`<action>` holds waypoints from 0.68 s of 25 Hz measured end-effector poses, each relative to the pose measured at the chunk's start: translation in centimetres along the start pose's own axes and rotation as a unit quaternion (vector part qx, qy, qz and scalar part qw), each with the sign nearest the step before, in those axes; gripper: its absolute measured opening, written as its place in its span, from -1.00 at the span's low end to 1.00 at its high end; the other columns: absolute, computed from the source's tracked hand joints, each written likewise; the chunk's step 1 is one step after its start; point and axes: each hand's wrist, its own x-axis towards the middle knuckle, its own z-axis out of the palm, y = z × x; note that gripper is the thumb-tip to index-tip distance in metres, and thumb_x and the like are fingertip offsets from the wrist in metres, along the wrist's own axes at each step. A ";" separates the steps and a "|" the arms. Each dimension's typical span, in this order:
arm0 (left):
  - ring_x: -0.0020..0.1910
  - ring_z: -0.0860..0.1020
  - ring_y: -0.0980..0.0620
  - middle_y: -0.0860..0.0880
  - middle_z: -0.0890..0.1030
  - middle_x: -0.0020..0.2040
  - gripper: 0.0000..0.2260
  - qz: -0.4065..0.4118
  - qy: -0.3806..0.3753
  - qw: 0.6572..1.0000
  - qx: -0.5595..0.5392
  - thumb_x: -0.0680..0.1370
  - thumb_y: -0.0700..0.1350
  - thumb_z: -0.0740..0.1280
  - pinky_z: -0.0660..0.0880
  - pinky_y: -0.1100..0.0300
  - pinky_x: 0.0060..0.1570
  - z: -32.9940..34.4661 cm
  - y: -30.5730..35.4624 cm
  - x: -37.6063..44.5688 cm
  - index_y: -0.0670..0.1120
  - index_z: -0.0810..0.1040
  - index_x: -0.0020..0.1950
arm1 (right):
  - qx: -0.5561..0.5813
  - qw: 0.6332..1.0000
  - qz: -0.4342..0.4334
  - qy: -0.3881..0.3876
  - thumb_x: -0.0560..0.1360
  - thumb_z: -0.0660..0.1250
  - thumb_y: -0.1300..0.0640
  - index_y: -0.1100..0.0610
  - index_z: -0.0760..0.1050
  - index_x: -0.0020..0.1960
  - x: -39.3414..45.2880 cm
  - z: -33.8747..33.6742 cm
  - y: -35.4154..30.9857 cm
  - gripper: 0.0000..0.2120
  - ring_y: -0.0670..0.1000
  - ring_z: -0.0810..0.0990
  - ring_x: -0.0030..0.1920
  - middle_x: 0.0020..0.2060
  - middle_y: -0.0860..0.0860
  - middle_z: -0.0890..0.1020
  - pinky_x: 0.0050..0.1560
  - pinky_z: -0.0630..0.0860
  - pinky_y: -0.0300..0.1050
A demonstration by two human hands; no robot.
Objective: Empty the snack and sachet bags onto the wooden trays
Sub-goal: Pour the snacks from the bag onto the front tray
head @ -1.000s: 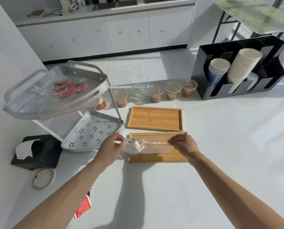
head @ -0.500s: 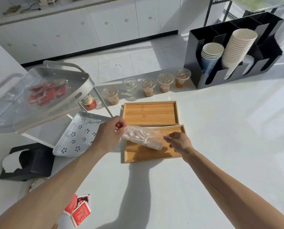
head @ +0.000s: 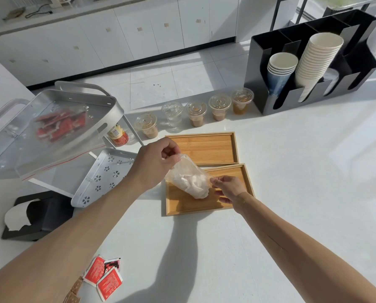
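Observation:
A clear plastic snack bag (head: 188,180) with pale pinkish pieces inside hangs tilted over the near wooden tray (head: 182,204). My left hand (head: 154,165) pinches its raised upper end. My right hand (head: 228,189) grips its lower end, just above the tray. The contents sit bunched at the low end. A second wooden tray (head: 204,147) lies bare just behind. Another clear bag with red sachets (head: 58,125) rests on the top shelf of the metal rack (head: 112,106) at the left.
Several lidded plastic cups (head: 195,112) line the counter's back edge. A black organiser with stacked paper cups (head: 314,60) stands at the back right. A black tissue holder (head: 36,215) sits at the left, loose red sachets (head: 103,274) near the front edge.
The bag went from level between my hands to tilted: my left hand rose with one end, my right hand dropped the other toward the near tray.

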 end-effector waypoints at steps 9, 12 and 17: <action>-0.26 0.55 0.08 0.14 0.59 -0.29 -0.83 0.030 0.014 0.999 -0.008 0.47 -0.19 0.45 0.62 0.02 -0.09 -1.4 0.9 0.3 0.08 0.57 -0.18 | 0.007 0.999 -0.036 -0.024 0.54 0.38 0.00 0.15 0.57 -0.01 -0.8 0.5 -1.1 -0.79 -0.08 0.57 -0.26 -0.16 -0.02 0.65 -0.25 0.46 -0.17; -0.25 0.55 0.08 0.12 0.60 -0.28 -0.83 0.028 0.020 0.999 -0.015 0.46 -0.21 0.45 0.63 -0.02 -0.09 -1.9 0.7 0.1 0.07 0.58 -0.18 | 0.003 0.999 -0.045 -0.030 0.53 0.38 0.01 0.14 0.56 -0.05 -1.3 0.7 -1.0 -0.81 -0.06 0.57 -0.23 -0.16 -0.02 0.65 -0.25 0.47 -0.17; -0.26 0.54 0.21 0.13 0.61 -0.26 -0.79 0.032 0.026 0.999 0.006 0.47 -0.19 0.45 0.51 0.33 -0.13 -2.2 0.7 -0.5 0.13 0.56 -0.20 | 0.003 0.998 -0.054 -0.028 0.54 0.37 0.03 0.15 0.56 -0.05 -1.9 0.8 -0.9 -0.83 -0.04 0.57 -0.21 -0.15 0.01 0.65 -0.25 0.47 -0.16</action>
